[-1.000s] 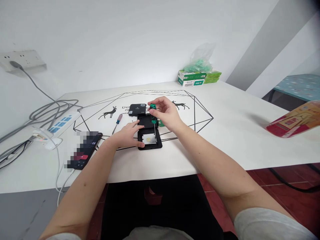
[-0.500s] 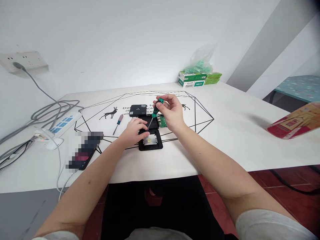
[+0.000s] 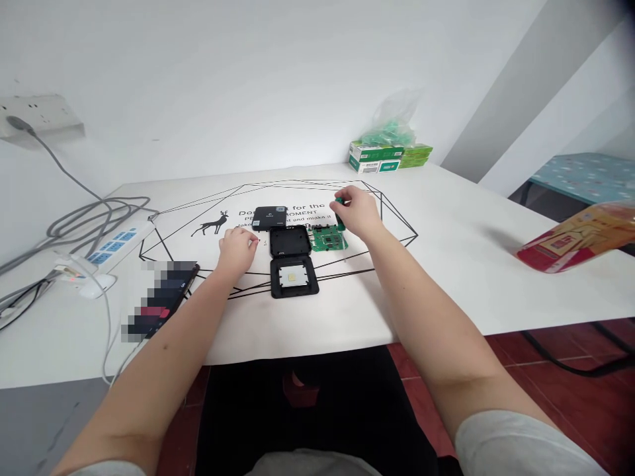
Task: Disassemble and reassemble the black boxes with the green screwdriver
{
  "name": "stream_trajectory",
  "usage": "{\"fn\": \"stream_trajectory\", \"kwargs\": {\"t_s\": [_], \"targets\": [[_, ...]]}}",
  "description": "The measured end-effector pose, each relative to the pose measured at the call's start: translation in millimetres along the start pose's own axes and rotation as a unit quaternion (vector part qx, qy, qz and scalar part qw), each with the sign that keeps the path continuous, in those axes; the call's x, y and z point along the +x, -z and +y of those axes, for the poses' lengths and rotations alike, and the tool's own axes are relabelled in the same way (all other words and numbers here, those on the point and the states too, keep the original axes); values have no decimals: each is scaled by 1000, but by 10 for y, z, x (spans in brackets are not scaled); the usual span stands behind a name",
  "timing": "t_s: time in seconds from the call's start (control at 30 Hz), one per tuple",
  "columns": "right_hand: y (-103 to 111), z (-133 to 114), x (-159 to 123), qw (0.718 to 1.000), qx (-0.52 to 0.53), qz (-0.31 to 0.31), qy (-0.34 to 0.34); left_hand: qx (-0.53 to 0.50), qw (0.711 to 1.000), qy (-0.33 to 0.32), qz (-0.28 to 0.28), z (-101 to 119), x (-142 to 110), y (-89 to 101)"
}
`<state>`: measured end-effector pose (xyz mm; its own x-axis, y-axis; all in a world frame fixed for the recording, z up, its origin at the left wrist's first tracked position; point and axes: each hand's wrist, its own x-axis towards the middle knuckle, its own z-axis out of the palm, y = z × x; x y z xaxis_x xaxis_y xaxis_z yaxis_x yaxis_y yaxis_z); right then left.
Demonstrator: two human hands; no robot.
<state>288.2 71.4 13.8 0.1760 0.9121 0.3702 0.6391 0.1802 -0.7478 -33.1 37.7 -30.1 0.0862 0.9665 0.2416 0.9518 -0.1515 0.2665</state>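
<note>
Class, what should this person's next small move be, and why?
Probably lower the green screwdriver onto the table: the right hand holds it by the circuit board, and neither hand touches the open black case.

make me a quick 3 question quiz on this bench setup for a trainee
1. True or false: the green circuit board lies to the right of the open black shell, as the camera sees it.
2. Which hand holds the green-handled tool?
3. Fill in the blank: the black frame nearest the person has a ____-coloured plate in it.

Key:
1. True.
2. The right hand.
3. Silver.
</note>
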Motion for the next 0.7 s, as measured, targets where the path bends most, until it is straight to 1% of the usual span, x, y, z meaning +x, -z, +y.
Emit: {"fn": "stream_trajectory", "kwargs": {"t_s": [0.03, 0.1, 0.13, 0.2, 0.27, 0.3, 0.37, 0.43, 0.5, 0.53, 0.57, 0.6, 0.63, 0.67, 0.7], "targets": [[34, 75, 38, 998, -51, -15, -21, 4, 1000, 2, -4, -16, 16, -17], [79, 252, 107, 990, -110, -44, -71, -1, 1000, -3, -9, -35, 31, -45], [93, 346, 136, 987, -130, -43, -89, -7, 1000, -5, -9, -40, 29, -50], [111, 515, 175, 982, -151, -39, -103, -19, 1000, -3, -3, -47, 7, -37], [114, 621, 181, 977, -168, -40, -121, -39, 999, -8, 3, -49, -33, 4], [109, 640, 172, 974, -179, -43, -133, -52, 998, -21, 3, -45, -58, 30], [85, 609, 138, 965, -206, -50, -155, -79, 993, -82, -13, -25, -115, 78], [52, 492, 92, 959, -231, -52, -158, -88, 983, -152, -51, 9, -169, 109], [21, 306, 32, 959, -246, -54, -128, -84, 974, -188, -99, 44, -211, 121], [8, 193, -9, 962, -248, -64, -95, -83, 971, -194, -116, 55, -224, 124], [-3, 72, -61, 965, -241, -99, -29, -82, 969, -195, -127, 61, -233, 126], [-14, -54, -126, 965, -213, -147, 34, -82, 968, -194, -133, 60, -239, 130], [-26, -180, -204, 958, -175, -213, 83, -82, 968, -194, -136, 55, -241, 134], [-39, -301, -294, 941, -133, -282, 131, -80, 968, -194, -140, 45, -241, 139], [-54, -413, -391, 916, -109, -347, 172, -75, 967, -196, -145, 34, -240, 145]]}}
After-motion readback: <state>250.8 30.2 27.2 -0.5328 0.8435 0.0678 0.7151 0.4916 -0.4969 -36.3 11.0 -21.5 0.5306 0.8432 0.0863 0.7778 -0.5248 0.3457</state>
